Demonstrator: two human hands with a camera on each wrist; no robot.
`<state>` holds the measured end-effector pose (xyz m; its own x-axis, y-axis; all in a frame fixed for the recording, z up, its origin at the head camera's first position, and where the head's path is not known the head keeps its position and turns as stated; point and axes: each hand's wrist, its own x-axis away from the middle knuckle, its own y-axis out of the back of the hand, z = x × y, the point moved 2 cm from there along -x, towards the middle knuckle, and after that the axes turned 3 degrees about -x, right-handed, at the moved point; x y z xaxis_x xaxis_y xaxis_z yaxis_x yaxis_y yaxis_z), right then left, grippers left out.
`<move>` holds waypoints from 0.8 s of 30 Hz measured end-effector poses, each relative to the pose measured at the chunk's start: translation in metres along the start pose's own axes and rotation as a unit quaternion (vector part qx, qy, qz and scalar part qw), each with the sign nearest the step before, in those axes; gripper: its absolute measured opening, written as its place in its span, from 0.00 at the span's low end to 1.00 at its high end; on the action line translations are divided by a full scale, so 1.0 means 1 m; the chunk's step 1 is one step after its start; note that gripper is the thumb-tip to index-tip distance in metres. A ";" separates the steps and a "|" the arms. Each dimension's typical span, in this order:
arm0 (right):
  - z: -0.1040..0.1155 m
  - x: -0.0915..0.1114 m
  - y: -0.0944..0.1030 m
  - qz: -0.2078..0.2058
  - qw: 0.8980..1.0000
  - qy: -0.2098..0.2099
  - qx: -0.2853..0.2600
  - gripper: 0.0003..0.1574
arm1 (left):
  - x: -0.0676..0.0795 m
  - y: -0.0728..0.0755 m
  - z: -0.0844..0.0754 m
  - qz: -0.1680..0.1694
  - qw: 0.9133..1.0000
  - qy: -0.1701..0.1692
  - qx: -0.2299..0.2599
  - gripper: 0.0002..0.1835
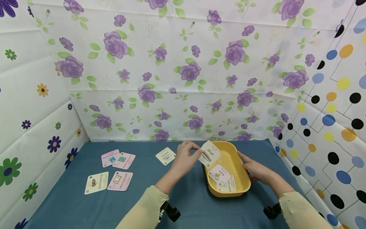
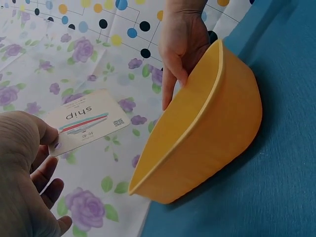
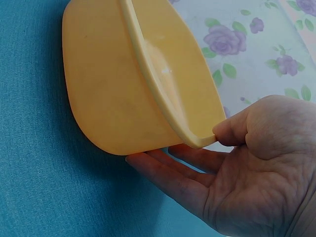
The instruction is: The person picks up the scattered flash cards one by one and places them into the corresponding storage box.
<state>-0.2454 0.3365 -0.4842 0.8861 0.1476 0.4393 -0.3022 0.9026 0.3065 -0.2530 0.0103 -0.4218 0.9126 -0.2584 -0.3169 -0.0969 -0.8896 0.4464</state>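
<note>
My left hand pinches a flashcard marked "ship" by its edge. The card overlaps the left rim of a yellow plastic tub in the head view; in the left wrist view it is held apart from the tub wall. My right hand grips the tub's right side. Its thumb presses on the rim and its fingers lie against the outside, low down, as the right wrist view shows. Inside the tub lie a "bee" card and another white card partly covered by it.
Left of my left hand lies a "yacht" card. Farther left are a "spaceship" card, a "storybook" card and two overlapping pink cards. The blue tabletop meets a flowered sheet at the back.
</note>
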 end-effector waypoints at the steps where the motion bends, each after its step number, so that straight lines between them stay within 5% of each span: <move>1: 0.000 0.000 0.000 0.000 1.000 -0.001 0.000 0.48 | 0.000 -0.001 0.000 0.000 1.000 0.000 -0.002 0.07; 24: 0.002 0.002 -0.001 0.010 1.000 0.008 0.001 0.48 | -0.008 -0.029 -0.006 0.027 0.999 -0.006 -0.042 0.09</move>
<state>-0.2444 0.3353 -0.4815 0.8854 0.1712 0.4321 -0.3198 0.8991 0.2991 -0.2554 0.0407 -0.4267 0.9018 -0.3099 -0.3013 -0.1114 -0.8401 0.5308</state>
